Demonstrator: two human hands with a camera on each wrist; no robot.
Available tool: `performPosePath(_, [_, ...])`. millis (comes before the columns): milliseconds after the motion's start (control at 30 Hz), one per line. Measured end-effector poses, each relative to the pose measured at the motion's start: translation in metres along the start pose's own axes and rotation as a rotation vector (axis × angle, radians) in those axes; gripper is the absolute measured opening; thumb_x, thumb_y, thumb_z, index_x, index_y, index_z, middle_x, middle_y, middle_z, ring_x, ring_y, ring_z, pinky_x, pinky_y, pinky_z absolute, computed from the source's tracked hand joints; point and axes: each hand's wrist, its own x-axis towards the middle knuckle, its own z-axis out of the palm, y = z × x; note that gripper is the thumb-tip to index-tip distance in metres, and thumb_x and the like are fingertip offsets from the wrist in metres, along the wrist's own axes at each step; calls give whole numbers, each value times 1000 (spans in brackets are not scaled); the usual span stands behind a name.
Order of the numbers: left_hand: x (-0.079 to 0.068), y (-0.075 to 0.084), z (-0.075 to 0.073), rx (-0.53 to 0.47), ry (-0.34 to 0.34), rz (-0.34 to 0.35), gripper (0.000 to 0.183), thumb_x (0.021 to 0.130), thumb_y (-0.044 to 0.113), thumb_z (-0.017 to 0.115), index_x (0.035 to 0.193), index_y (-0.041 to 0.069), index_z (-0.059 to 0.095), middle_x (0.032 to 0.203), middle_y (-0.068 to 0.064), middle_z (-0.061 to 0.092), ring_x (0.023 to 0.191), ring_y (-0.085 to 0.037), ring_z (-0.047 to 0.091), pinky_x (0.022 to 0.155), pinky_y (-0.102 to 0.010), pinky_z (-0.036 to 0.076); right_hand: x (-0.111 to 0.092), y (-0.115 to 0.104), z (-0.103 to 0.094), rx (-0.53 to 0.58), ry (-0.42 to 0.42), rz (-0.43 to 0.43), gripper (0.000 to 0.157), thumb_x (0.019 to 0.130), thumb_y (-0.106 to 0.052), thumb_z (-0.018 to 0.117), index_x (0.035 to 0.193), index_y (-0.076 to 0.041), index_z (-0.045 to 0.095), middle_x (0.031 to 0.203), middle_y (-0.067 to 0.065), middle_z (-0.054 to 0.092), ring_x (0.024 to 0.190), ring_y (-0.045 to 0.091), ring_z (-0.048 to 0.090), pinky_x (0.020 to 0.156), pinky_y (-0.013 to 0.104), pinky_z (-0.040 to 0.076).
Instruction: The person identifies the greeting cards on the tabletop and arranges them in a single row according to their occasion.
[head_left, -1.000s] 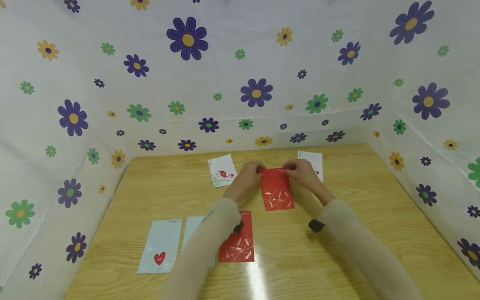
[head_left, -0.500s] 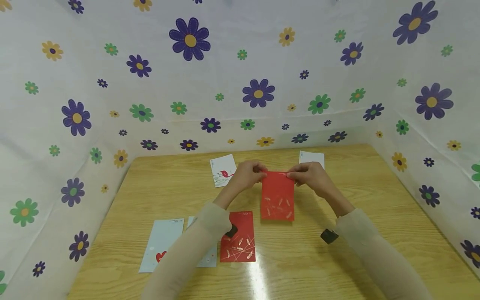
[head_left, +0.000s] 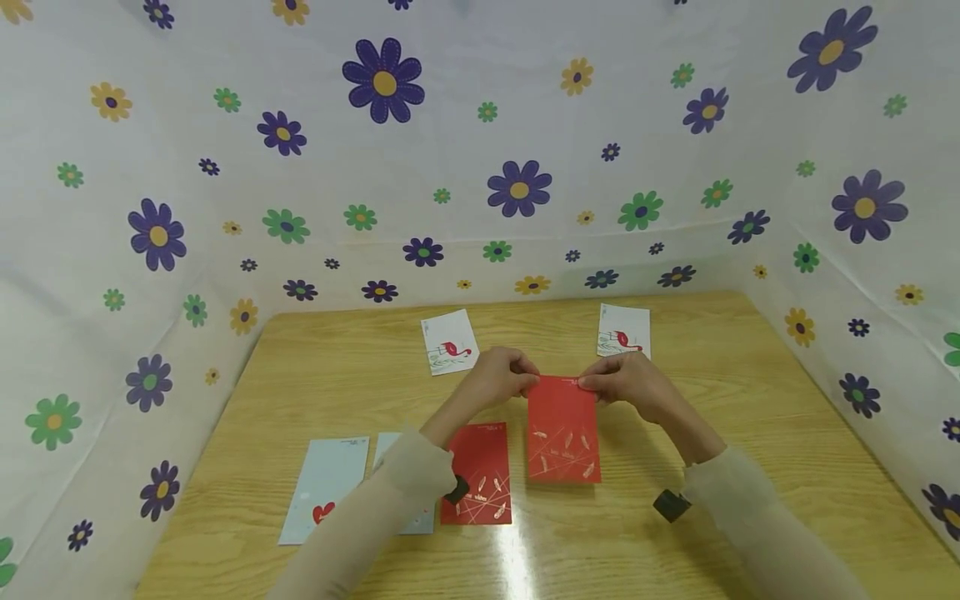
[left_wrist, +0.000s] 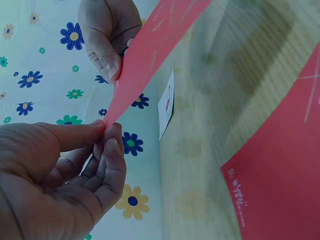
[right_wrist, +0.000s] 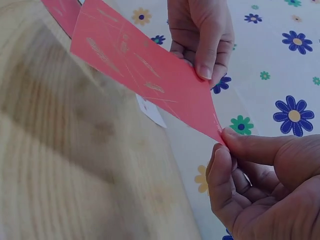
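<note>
Both hands hold up a red card point(head_left: 563, 429) with gold feather prints and thin gold lines. My left hand point(head_left: 500, 379) pinches its far left corner between thumb and fingers. At the far right corner, my right hand point(head_left: 628, 385) pinches it the same way. In the left wrist view the card point(left_wrist: 155, 47) slants up off the wooden table, and the right wrist view shows its feather side point(right_wrist: 145, 70). A matching red card point(head_left: 480, 475) lies flat on the table, left of the held one, its left edge partly behind the left sleeve.
Two pale blue cards, one with a red heart point(head_left: 330, 475) and another point(head_left: 418, 521) half hidden by the left sleeve, lie at the left. Two white flamingo cards point(head_left: 450, 342) point(head_left: 625, 329) lie at the back. A flowered cloth point(head_left: 450, 150) surrounds the table point(head_left: 337, 367).
Both hands have drawn the red card toward the near side of the table, next to the flat red card. The right flamingo card now shows more of its picture.
</note>
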Motion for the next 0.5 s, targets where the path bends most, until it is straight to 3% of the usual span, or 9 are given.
performPosePath(133, [-9,-4,5,28,-26,8,7,97,12,73,98,6,76,78,1,70,82,-30,73,63,-24,52,-4,9,5,7,-23,22,28,95,-13,76,111,10,73,88,7,75,73,18,65,73,33,60])
performPosePath(367, [-17,-10,12,89,-33,-12,4,95,12,75,94,9,76,74,2,68,66,-12,60,56,-23,46,-8,20,15,30,-38,56,24,95,-11,75,108,9,74,90,8,75,73,15,65,70,30,59])
performPosePath(500, [-20,-13,14,113,-36,-24,5,95,13,76,93,8,76,76,2,69,68,-12,63,56,-23,46,-8,24,22,48,-48,43,24,94,-8,75,107,12,73,88,10,75,69,13,65,65,28,59])
